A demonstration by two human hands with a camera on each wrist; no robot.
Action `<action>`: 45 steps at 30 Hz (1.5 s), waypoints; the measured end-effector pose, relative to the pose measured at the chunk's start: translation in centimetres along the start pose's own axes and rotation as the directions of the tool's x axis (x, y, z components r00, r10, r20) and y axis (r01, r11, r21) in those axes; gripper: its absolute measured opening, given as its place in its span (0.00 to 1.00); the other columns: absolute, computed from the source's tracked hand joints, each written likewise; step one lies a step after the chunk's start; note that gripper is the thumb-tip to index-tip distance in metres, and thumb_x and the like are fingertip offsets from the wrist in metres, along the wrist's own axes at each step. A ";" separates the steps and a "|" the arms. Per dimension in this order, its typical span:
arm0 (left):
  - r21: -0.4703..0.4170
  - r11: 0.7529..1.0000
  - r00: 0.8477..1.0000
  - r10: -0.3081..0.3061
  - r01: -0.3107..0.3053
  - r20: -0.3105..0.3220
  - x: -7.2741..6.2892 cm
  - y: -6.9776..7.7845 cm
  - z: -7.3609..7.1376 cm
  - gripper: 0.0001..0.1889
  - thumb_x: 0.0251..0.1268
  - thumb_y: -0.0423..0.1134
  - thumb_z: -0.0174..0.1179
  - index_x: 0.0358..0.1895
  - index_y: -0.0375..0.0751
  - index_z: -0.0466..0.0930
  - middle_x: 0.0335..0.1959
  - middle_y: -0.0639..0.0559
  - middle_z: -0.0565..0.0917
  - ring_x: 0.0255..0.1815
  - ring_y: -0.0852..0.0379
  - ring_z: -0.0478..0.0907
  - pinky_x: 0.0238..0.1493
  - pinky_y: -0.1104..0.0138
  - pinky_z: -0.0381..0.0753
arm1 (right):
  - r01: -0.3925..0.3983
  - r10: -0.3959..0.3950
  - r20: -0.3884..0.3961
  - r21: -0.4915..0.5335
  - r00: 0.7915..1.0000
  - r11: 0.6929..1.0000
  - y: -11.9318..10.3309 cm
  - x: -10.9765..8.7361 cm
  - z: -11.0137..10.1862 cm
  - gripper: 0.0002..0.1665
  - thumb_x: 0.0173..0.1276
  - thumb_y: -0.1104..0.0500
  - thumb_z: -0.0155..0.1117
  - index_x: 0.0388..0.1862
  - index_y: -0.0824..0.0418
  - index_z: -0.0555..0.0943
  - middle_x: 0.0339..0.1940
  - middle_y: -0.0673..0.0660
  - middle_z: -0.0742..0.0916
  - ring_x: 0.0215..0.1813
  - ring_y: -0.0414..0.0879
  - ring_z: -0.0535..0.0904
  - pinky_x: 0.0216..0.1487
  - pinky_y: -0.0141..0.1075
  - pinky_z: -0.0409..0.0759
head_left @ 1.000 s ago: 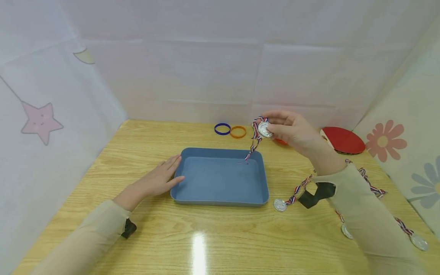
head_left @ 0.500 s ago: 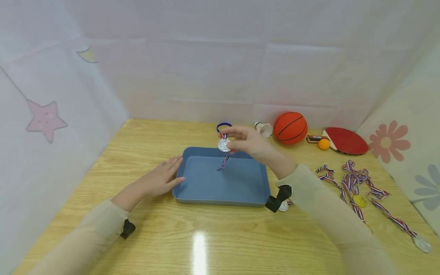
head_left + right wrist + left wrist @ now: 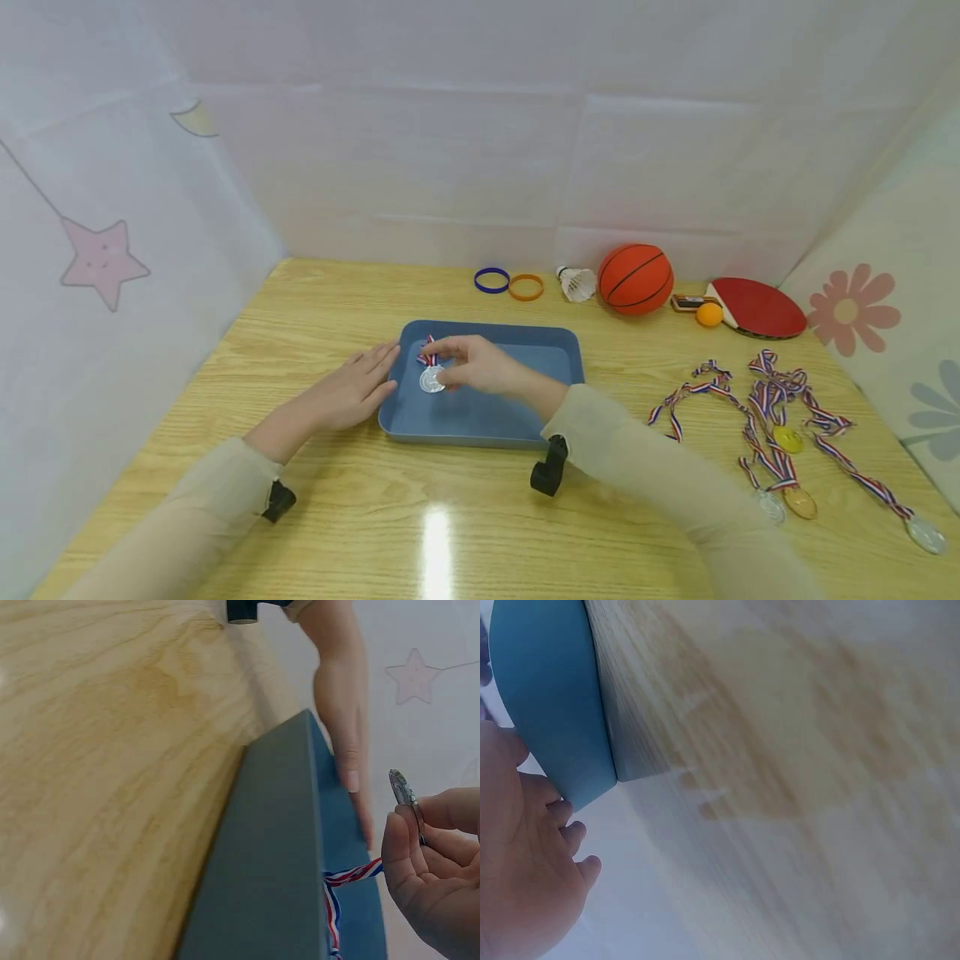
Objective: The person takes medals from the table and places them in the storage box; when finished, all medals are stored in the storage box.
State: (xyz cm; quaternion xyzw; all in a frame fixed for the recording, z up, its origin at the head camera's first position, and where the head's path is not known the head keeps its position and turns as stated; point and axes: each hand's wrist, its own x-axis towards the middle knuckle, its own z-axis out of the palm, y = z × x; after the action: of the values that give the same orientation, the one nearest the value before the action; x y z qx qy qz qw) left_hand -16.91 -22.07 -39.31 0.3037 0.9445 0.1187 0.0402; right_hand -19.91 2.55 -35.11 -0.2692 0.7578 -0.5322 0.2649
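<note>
At left, some danger of the blue tray [image 3: 480, 419] sliding on the bench [image 3: 337, 517], probably from a push at one side without an equal hold opposite. Perhaps as guard against that, laid along the left rim, the left hand [image 3: 351, 393]: fingers nearly straight and lightly spread, thumb apart, touching the rim but gripping nothing (no telling how firmly pressed). Over the tray's left half, at a height hard to judge, a silver medal [image 3: 431, 380] with its striped ribbon [image 3: 358, 874] trailing to the tray. Likeliest mishaps here: a slip of the smooth disc from too slight a hold, or a strap hooked over the wall from too early a release. At the medal's edge, the right hand [image 3: 476, 367]: drawn into a pinch between thumb and curled fingers. Farther right, past the sleeve [image 3: 660, 467], an orange ball [image 3: 709, 314], apt to roll after any knock; then a tangle of ribbons [image 3: 765, 396] beside a gold medal [image 3: 801, 502], possibly snagged by too low a sweep of the forearm.
</note>
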 end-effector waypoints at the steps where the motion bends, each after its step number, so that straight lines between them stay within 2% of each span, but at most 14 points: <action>1: -0.001 1.000 1.000 -0.004 0.004 0.004 0.0 0.0 0.0 0.30 0.75 0.46 0.35 0.70 0.26 0.45 0.71 0.34 0.48 0.70 0.38 0.44 0.66 0.46 0.46 | -0.026 0.026 -0.001 -0.008 1.000 1.000 0.4 0.2 0.5 0.27 0.64 0.68 0.58 0.63 0.65 0.70 0.60 0.61 0.73 0.39 0.53 0.81 0.43 0.45 0.80; 5: -0.005 1.000 1.000 -0.011 0.011 0.013 0.0 0.0 -0.1 0.31 0.75 0.46 0.35 0.70 0.26 0.45 0.71 0.35 0.48 0.70 0.39 0.44 0.66 0.47 0.46 | -0.086 0.087 0.011 -0.018 0.996 0.996 1.9 0.7 2.5 0.27 0.63 0.69 0.59 0.63 0.63 0.71 0.57 0.59 0.76 0.35 0.48 0.81 0.38 0.39 0.81; 8: -0.007 1.000 1.000 -0.011 0.011 0.016 0.0 0.0 -0.1 0.31 0.75 0.46 0.35 0.70 0.27 0.45 0.71 0.35 0.48 0.70 0.39 0.44 0.66 0.47 0.46 | -0.102 0.102 0.016 -0.029 0.995 0.994 2.7 0.9 3.6 0.25 0.62 0.70 0.60 0.60 0.62 0.73 0.49 0.58 0.78 0.32 0.47 0.80 0.34 0.36 0.81; 12: -0.002 1.000 1.000 -0.006 0.006 0.015 0.0 -0.1 0.0 0.31 0.75 0.46 0.35 0.70 0.26 0.45 0.71 0.35 0.48 0.70 0.39 0.44 0.66 0.47 0.46 | -0.099 0.100 0.003 -0.078 0.995 0.992 3.1 1.1 4.6 0.21 0.61 0.71 0.61 0.54 0.62 0.76 0.37 0.56 0.79 0.29 0.47 0.80 0.31 0.35 0.80; 17: 0.000 1.000 1.000 -0.003 0.003 0.008 0.0 -0.1 0.1 0.30 0.75 0.46 0.34 0.70 0.25 0.45 0.71 0.34 0.48 0.70 0.38 0.44 0.66 0.46 0.46 | -0.083 0.084 0.001 -0.155 0.996 0.984 3.3 1.4 5.2 0.15 0.62 0.70 0.60 0.49 0.64 0.78 0.30 0.53 0.80 0.27 0.44 0.79 0.29 0.33 0.79; 21: -0.008 1.000 1.000 -0.001 0.001 0.003 0.0 0.0 0.1 0.30 0.75 0.46 0.34 0.69 0.25 0.45 0.71 0.34 0.48 0.70 0.38 0.45 0.66 0.46 0.46 | -0.078 0.078 -0.008 -0.171 0.997 0.982 3.3 1.6 5.5 0.12 0.62 0.70 0.60 0.46 0.66 0.79 0.28 0.52 0.81 0.26 0.43 0.79 0.29 0.32 0.79; 30: -0.010 1.000 1.000 -0.003 0.003 -0.005 0.0 0.2 0.1 0.30 0.75 0.45 0.35 0.70 0.25 0.45 0.71 0.34 0.48 0.70 0.38 0.45 0.66 0.47 0.46 | -0.078 0.069 -0.049 -0.220 0.996 0.972 3.0 1.9 5.6 0.14 0.61 0.71 0.61 0.46 0.67 0.80 0.32 0.55 0.83 0.29 0.40 0.78 0.28 0.29 0.78; 39: -0.016 1.000 1.000 -0.004 0.004 0.000 0.0 0.2 0.0 0.30 0.75 0.45 0.35 0.70 0.25 0.45 0.71 0.34 0.47 0.70 0.38 0.44 0.66 0.46 0.46 | -0.078 0.074 -0.030 -0.186 0.997 0.979 3.0 1.6 5.3 0.16 0.61 0.71 0.61 0.48 0.64 0.80 0.37 0.54 0.82 0.33 0.41 0.79 0.30 0.31 0.80; 45: -0.015 1.000 1.000 -0.012 0.012 0.008 0.0 0.1 0.1 0.30 0.75 0.45 0.34 0.70 0.26 0.44 0.71 0.34 0.47 0.70 0.38 0.44 0.66 0.47 0.46 | -0.052 0.051 -0.011 -0.145 0.999 0.988 2.5 0.8 4.3 0.14 0.62 0.69 0.61 0.48 0.63 0.80 0.45 0.57 0.81 0.35 0.45 0.79 0.34 0.37 0.81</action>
State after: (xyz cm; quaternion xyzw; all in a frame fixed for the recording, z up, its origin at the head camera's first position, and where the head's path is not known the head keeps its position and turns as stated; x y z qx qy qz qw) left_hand -16.81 -21.97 -39.33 0.2982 0.9452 0.1240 0.0471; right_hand -17.87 -0.18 -38.79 -0.2663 0.8022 -0.4695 0.2554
